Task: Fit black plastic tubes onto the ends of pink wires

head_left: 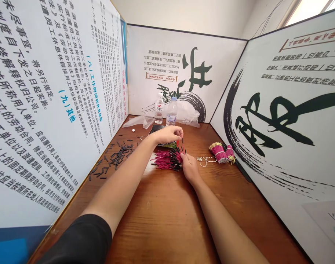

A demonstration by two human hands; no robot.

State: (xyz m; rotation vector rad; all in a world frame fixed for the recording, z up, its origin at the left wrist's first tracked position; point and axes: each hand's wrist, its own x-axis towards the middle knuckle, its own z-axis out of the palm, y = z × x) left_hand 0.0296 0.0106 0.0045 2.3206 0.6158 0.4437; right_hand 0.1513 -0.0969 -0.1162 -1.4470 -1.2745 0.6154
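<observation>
A loose heap of thin pink-red wire pieces with dark ends (167, 161) lay on the brown wooden tabletop, fanned out leftward, their right ends gathered under the fingers of the right hand (189, 167). One single wire of the same kind (182, 143) stood nearly upright just above the heap, its upper end pinched in the left hand (168, 134)
</observation>
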